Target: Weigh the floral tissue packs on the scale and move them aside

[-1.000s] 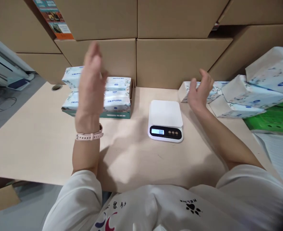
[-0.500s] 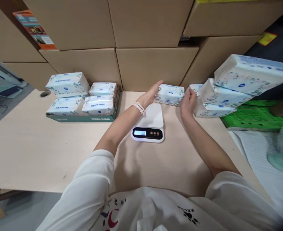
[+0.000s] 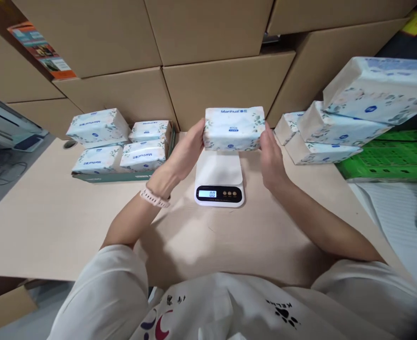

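Between my two hands is a white floral pack of tissues, held by its ends above the back of a white digital scale. My left hand presses on its left end, and my right hand grips the right end. The scale's lit display reads 0.0. On the left, several similar tissue packs fill a green tray, one stacked on top of another. More tissue packs are piled at the right, beyond my right hand.
Cardboard boxes form a wall along the back of the wooden table. A green plastic crate lies past the right edge, near white sheeting. A round hole is in the table at the far left.
Both hands have lifted the tissue pack from the table behind the scale and brought it nearer, slightly left, over the scale. The display still reads 0.0. The view has shifted a little.
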Motion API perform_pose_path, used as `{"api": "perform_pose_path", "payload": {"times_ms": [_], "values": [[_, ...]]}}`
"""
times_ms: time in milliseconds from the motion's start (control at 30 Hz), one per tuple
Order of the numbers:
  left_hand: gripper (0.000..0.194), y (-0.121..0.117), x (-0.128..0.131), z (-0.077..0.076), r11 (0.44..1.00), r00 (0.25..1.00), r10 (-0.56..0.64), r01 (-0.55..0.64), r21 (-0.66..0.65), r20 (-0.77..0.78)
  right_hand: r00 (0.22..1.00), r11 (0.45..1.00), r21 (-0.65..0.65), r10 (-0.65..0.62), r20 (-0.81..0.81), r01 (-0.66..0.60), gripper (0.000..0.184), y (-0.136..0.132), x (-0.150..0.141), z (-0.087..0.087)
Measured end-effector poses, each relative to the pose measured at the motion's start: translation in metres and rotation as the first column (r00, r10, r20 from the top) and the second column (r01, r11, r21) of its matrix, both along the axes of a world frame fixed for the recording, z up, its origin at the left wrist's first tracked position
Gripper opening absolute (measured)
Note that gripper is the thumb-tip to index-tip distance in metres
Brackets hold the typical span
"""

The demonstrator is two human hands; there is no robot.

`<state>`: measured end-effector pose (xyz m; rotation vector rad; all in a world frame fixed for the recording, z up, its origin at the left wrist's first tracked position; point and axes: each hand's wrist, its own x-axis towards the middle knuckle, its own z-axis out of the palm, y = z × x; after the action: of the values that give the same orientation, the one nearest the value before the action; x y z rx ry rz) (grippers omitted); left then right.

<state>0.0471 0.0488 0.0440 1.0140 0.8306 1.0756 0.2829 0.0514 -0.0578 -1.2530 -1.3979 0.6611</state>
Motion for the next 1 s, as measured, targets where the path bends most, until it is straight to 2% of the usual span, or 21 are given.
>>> {"api": "perform_pose_path", "payload": {"times_ms": [67,133,233,333,433,500,600,733,1000], "values": [[0.052,-0.026,-0.018,-0.004,1.0,0.999,0.019,-0.019,-0.023,-0.038,0.999,0.99,-0.139,0.027,-0.035,-0.032,0.092,-0.027,-0.015,0.005],[0.054,-0.04,-0.029,-0.017,0.999,0.998,0.021,-0.023,-0.041,-0.062,0.996,0.974,-0.211,0.068,-0.061,-0.079,0.096,-0.044,-0.025,0.001],[0.06,-0.045,-0.037,-0.041,0.995,0.997,0.033,-0.039,-0.087,-0.067,0.991,0.966,-0.229,0.099,-0.093,-0.118,0.093,-0.051,-0.03,-0.015],[0.063,-0.045,-0.038,-0.053,0.988,0.994,0.094,-0.101,-0.118,-0.063,0.994,0.971,-0.226,0.06,-0.095,-0.08,0.093,-0.049,-0.03,-0.032],[0.055,-0.046,-0.039,-0.048,0.964,0.975,0.215,-0.222,-0.145,-0.058,0.995,0.995,-0.102,-0.022,-0.093,0.012,0.094,-0.049,-0.028,-0.045],[0.042,-0.048,-0.043,-0.041,0.925,0.948,0.313,-0.318,-0.207,-0.056,0.989,0.995,0.006,-0.099,-0.114,0.101,0.088,-0.052,-0.026,-0.052],[0.023,-0.049,-0.05,-0.035,0.853,0.911,0.408,-0.405,-0.328,-0.063,0.974,0.979,0.086,-0.169,-0.148,0.183,0.077,-0.054,-0.022,-0.061],[0.013,-0.049,-0.058,-0.037,0.822,0.923,0.374,-0.374,-0.428,-0.088,0.981,0.977,0.158,-0.117,-0.154,0.142,0.067,-0.053,-0.02,-0.068],[0.02,-0.049,-0.055,-0.037,0.82,0.919,0.381,-0.386,-0.422,-0.101,0.986,0.969,0.217,-0.085,-0.142,0.115,0.064,-0.052,-0.021,-0.072]]}}
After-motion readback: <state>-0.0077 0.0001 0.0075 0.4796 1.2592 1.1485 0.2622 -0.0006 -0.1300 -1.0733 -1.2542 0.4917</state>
